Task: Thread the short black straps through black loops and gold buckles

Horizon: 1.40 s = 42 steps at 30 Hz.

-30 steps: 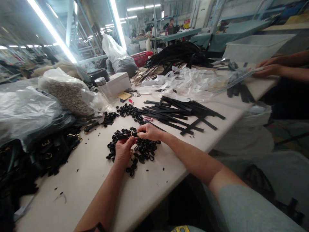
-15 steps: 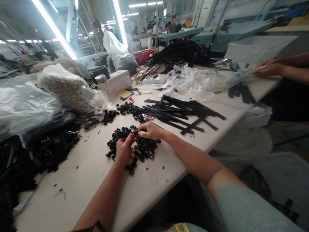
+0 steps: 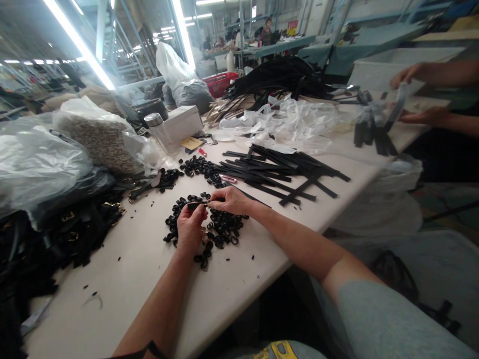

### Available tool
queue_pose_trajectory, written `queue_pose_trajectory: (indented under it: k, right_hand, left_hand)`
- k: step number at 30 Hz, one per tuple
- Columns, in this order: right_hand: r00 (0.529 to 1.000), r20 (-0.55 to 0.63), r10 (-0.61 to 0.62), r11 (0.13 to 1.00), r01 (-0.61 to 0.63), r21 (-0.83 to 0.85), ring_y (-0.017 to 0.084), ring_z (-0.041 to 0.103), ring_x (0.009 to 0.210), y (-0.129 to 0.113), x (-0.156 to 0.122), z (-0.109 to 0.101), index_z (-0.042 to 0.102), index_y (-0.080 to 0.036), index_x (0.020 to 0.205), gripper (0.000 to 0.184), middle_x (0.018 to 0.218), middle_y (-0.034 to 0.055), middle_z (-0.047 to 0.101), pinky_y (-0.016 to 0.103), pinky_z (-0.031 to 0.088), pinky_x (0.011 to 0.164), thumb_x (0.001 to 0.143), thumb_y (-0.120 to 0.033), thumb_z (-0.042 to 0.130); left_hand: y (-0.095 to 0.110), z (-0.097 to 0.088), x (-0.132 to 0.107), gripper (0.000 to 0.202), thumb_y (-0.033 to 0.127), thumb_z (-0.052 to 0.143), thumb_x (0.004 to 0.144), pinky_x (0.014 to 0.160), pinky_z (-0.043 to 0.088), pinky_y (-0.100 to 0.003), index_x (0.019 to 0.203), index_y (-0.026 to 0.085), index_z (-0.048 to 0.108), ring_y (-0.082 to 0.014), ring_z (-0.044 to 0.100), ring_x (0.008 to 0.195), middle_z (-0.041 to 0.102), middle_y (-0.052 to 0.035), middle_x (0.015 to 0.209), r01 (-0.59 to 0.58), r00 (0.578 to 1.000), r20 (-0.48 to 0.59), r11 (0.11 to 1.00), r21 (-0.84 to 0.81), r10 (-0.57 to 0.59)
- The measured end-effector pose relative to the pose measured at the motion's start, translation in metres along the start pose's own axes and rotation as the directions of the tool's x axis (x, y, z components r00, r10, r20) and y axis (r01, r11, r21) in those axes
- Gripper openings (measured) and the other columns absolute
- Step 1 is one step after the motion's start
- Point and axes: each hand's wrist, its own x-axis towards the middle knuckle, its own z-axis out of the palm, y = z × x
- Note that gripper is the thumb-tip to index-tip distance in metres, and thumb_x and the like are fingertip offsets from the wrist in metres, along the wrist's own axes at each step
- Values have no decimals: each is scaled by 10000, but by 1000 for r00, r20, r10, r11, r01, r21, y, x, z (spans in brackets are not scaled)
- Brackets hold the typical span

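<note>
From where I stand, the person's left hand (image 3: 190, 219) is nearly closed, thumb and fingers pinching a short black strap (image 3: 195, 205), while the right hand (image 3: 232, 200) curls tightly in from the other side, fingertips at the strap's far end. A small gold-coloured fitting (image 3: 207, 203) shows between the two hands; I cannot tell whether the right fingers grip it too. Black loops (image 3: 228, 227) lie heaped beneath and around both hands, and flat black strips (image 3: 277, 172) spread just beyond the right one. To my eye, the step in hand is working the fitting and strap together, and the next move calls for a steady left pinch and a small, exact pull or push from the right fingertips
</note>
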Motion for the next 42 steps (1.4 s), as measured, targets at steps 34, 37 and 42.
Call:
queue_pose_trajectory:
  k: [34,37,42]
  right_hand:
    - [998,43,-48,995,51,-84,56,463,563,1,-3,-9,704,-133,781,174,590,-42,561,179,296,541,783,-266,593]
    - [997,62,-55,991,62,-116,56,451,552,2,-3,-13,701,-133,756,187,566,-47,539,182,290,536,780,-291,606]
    - [995,43,-87,970,94,-224,55,392,508,1,-2,-22,663,-134,665,332,519,-46,486,196,256,511,853,-385,554]
  left_hand:
    - [12,-6,1,439,394,778,703,750,560,-281,1074,181,679,-139,678,745,703,-66,973,16,949,308,990,142,-59]
    - [13,-9,3,344,364,803,676,708,552,-247,939,166,706,-119,659,695,706,-40,858,-9,955,293,984,180,-45]
    - [17,-11,5,345,373,822,634,674,543,-251,880,159,707,-127,652,664,698,-33,804,10,960,270,969,245,-78]
